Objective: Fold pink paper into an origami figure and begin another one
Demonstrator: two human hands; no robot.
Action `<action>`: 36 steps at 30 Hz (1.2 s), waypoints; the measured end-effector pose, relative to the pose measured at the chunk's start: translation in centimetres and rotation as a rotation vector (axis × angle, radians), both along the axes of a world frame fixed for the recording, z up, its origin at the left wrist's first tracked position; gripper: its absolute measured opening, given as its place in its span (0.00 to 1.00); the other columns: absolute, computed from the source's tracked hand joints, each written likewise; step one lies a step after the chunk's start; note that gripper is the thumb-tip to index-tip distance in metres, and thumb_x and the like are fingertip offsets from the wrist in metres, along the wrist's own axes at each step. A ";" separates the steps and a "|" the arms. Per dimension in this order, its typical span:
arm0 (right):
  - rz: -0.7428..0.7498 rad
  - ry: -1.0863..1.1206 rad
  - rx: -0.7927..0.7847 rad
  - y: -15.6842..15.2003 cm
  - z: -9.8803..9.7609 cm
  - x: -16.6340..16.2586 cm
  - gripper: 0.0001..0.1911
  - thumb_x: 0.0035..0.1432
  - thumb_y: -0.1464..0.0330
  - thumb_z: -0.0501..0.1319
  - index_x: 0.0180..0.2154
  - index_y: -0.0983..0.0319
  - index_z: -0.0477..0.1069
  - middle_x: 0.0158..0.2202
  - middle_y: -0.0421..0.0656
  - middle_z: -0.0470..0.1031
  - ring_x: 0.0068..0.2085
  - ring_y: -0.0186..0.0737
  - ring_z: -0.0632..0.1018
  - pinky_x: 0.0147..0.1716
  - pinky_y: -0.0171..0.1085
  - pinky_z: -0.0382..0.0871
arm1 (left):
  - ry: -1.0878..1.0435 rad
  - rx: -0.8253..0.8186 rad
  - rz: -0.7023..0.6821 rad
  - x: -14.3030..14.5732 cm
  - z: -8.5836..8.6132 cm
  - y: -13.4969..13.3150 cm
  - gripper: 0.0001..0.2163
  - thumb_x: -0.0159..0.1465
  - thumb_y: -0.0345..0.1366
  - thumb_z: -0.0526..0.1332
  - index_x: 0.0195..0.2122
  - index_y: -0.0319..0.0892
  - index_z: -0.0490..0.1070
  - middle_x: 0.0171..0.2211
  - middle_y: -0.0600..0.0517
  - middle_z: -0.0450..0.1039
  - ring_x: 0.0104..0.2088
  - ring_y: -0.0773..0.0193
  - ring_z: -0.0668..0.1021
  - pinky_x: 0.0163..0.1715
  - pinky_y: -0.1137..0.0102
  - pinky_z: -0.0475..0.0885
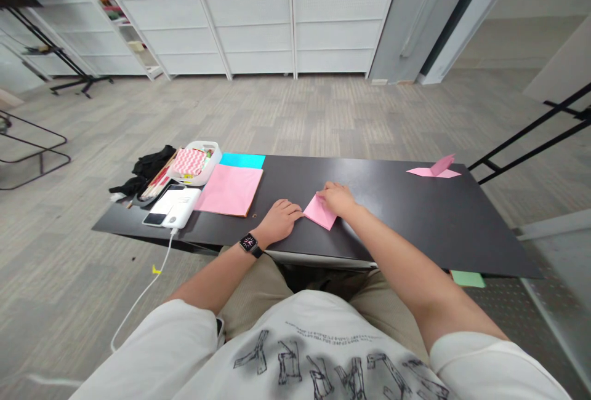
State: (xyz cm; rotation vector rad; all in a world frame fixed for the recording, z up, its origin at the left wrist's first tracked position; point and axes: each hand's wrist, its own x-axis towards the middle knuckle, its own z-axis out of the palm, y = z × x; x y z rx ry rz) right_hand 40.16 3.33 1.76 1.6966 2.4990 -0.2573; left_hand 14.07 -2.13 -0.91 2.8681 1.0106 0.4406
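A small folded pink paper (319,212) lies on the black table (415,215) in front of me. My right hand (338,197) rests on its far corner, fingers curled down and pressing it. My left hand (279,220), with a black watch on the wrist, lies on the table just left of the paper, its fingertips touching the paper's left corner, fingers bent and close together.
A stack of pink sheets (229,190) lies to the left with a cyan sheet (242,160) behind it. Further left are a white tray (196,163), a phone on a white power bank (172,207) and black cloth (150,166). Another folded pink piece (436,169) sits far right.
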 end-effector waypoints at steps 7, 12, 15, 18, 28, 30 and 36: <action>-0.017 0.035 -0.020 -0.3 -0.1 0.4 0.21 0.73 0.64 0.55 0.61 0.48 0.78 0.59 0.51 0.73 0.58 0.55 0.72 0.55 0.50 0.66 | -0.263 0.008 0.227 3.0 1.0 3.0 0.08 0.74 0.34 0.54 0.47 0.44 0.73 0.45 0.45 0.79 0.49 0.53 0.78 0.55 0.56 0.72; -0.011 0.034 0.010 -0.6 -0.2 0.5 0.21 0.75 0.64 0.52 0.61 0.48 0.78 0.59 0.51 0.72 0.57 0.55 0.72 0.54 0.49 0.66 | -0.281 -0.039 0.155 5.3 0.0 5.1 0.15 0.72 0.38 0.59 0.58 0.43 0.70 0.56 0.43 0.77 0.58 0.51 0.77 0.62 0.54 0.71; -0.008 0.042 0.025 -0.8 -0.4 0.7 0.21 0.74 0.65 0.53 0.60 0.49 0.79 0.59 0.50 0.72 0.57 0.54 0.72 0.53 0.48 0.66 | -0.207 -0.096 0.079 6.0 -1.4 5.3 0.23 0.71 0.41 0.62 0.65 0.41 0.66 0.62 0.40 0.73 0.63 0.49 0.74 0.67 0.52 0.67; -0.005 0.064 0.039 -0.8 -0.7 0.9 0.19 0.73 0.65 0.55 0.57 0.51 0.80 0.58 0.50 0.73 0.56 0.53 0.72 0.53 0.47 0.66 | -0.164 -0.129 0.086 6.1 -2.5 4.9 0.26 0.73 0.44 0.61 0.69 0.41 0.63 0.65 0.40 0.72 0.66 0.49 0.73 0.70 0.50 0.63; -0.005 0.103 0.085 -0.9 -1.7 1.3 0.17 0.72 0.67 0.56 0.53 0.54 0.83 0.57 0.48 0.76 0.56 0.50 0.73 0.53 0.46 0.64 | -0.100 -0.140 0.103 6.4 -2.8 4.3 0.25 0.75 0.42 0.57 0.71 0.41 0.63 0.68 0.41 0.70 0.71 0.50 0.69 0.75 0.50 0.57; 0.005 0.099 0.093 -0.9 -1.5 1.5 0.17 0.72 0.67 0.57 0.51 0.54 0.83 0.56 0.48 0.77 0.56 0.49 0.74 0.53 0.46 0.63 | -0.097 -0.152 0.109 6.4 -2.6 4.3 0.24 0.75 0.41 0.57 0.70 0.42 0.64 0.69 0.42 0.70 0.71 0.50 0.69 0.75 0.50 0.57; 0.054 0.073 0.116 -1.7 -0.9 2.4 0.17 0.74 0.64 0.57 0.57 0.53 0.81 0.59 0.49 0.77 0.56 0.51 0.74 0.55 0.47 0.61 | -0.085 -0.178 0.115 6.4 -2.4 4.3 0.24 0.74 0.40 0.58 0.70 0.45 0.66 0.70 0.47 0.70 0.71 0.51 0.69 0.75 0.49 0.56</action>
